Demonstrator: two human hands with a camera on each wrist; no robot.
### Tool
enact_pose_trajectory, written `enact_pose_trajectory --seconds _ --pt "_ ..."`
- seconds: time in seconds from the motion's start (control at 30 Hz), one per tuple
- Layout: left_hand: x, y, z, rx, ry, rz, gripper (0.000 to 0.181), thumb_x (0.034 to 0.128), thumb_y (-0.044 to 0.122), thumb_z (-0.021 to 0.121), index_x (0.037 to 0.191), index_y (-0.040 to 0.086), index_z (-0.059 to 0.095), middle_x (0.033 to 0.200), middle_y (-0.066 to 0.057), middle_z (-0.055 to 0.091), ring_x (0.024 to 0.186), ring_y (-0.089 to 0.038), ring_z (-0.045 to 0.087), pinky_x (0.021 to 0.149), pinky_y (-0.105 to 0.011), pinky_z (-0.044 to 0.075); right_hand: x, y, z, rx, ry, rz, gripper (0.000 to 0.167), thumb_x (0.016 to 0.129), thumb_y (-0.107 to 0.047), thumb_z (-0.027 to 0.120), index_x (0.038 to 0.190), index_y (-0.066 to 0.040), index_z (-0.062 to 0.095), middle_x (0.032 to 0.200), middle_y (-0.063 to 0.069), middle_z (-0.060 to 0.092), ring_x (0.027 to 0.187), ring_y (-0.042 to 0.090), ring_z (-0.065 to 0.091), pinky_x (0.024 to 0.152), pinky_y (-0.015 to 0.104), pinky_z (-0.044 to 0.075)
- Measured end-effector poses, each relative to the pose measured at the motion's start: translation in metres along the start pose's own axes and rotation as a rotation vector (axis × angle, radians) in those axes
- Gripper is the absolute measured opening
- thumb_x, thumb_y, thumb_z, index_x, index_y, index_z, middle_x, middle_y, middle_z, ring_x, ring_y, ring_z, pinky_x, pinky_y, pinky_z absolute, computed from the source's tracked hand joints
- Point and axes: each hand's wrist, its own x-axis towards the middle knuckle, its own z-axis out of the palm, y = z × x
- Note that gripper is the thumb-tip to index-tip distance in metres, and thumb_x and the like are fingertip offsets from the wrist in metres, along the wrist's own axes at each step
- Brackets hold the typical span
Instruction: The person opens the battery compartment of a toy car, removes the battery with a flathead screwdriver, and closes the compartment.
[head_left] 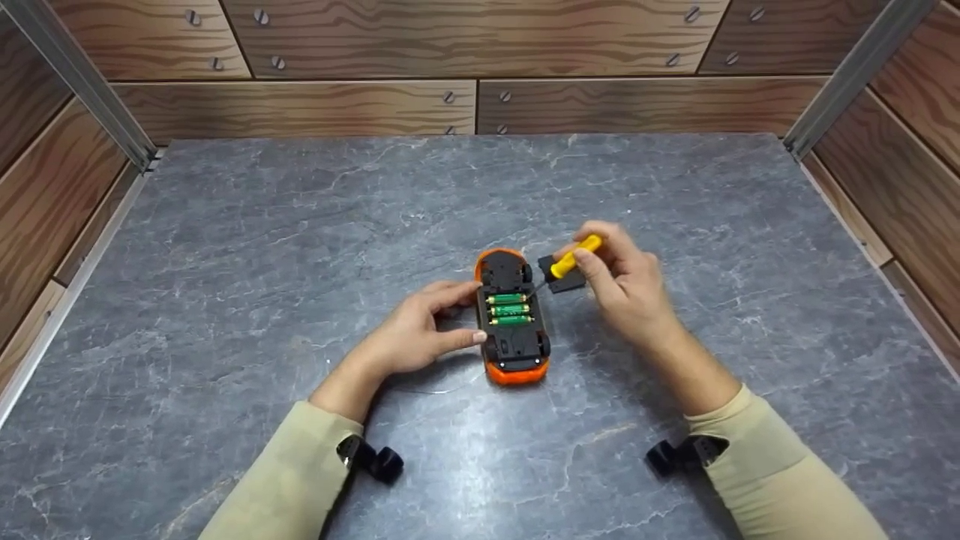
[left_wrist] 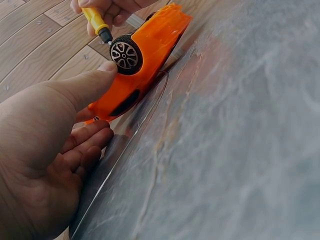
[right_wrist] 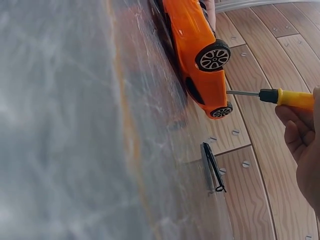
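An orange toy car (head_left: pixel 517 373) lies upside down on the grey table, its battery bay showing three green batteries (head_left: pixel 510 310). The left hand (head_left: pixel 420 326) grips the car's left side between thumb and fingers; in the left wrist view the thumb of that hand (left_wrist: pixel 55 130) lies by a wheel (left_wrist: pixel 125 55). Pinched in the right hand (head_left: pixel 634 292) is a yellow screwdriver (head_left: pixel 576 256), its shaft pointing down-left to the bay's right edge near the top battery. The right wrist view shows the screwdriver (right_wrist: pixel 295 99) with its tip hidden behind the car (right_wrist: pixel 192 35).
A black cover (head_left: pixel 568 282) lies on the table just right of the car, partly under the right hand in the head view; the right wrist view shows this cover (right_wrist: pixel 214 167) edge-on. Wood-patterned panels (head_left: pixel 480 37) surround the table (head_left: pixel 300 210) at the back and sides.
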Motion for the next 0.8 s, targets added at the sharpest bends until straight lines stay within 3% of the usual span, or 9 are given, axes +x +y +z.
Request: enact_pose_trajectory --seconds 0.2,0.47,0.63,0.8 --pt "-0.0012 -0.0011 0.0002 0.001 0.005 0.0 0.076 0.0907 0.033 0.086 0.157 0.014 0.053 0.147 -0.003 0.059 0.127 -0.02 0.06 0.115 -0.041 0.043 -0.0002 0.0013 0.0006 0.02 -0.002 0.017 0.011 0.107 0.0 0.058 0.118 0.001 0.059 0.106 0.009 0.079 0.089 0.017 0.074 0.076 0.026 0.061" --pt "-0.0001 0.0018 -0.0013 0.011 0.002 -0.003 0.076 0.0906 0.034 0.086 0.157 0.016 0.053 0.148 -0.002 0.059 0.129 -0.019 0.058 0.116 -0.043 0.042 -0.0006 0.003 -0.0006 0.041 0.01 0.032 0.011 0.107 0.0 0.057 0.118 -0.001 0.06 0.105 0.014 0.079 0.071 0.012 0.066 0.057 0.021 0.051" --pt "-0.001 0.0018 -0.0008 0.013 -0.001 -0.002 0.076 0.0908 0.034 0.086 0.157 0.015 0.053 0.149 -0.003 0.058 0.129 -0.02 0.058 0.117 -0.042 0.042 -0.0011 0.0042 -0.001 0.052 0.005 0.032 0.011 0.107 0.001 0.057 0.117 0.0 0.06 0.105 0.013 0.079 0.072 0.012 0.066 0.054 0.02 0.049" --pt "-0.0012 0.0 0.0009 -0.004 0.004 0.017 0.075 0.0916 0.032 0.086 0.157 0.014 0.054 0.147 -0.003 0.059 0.128 -0.019 0.059 0.115 -0.041 0.044 -0.0015 0.0046 -0.0012 0.114 -0.003 0.058 0.012 0.107 0.003 0.057 0.118 0.006 0.057 0.106 0.017 0.078 0.085 0.014 0.072 0.068 0.021 0.055"
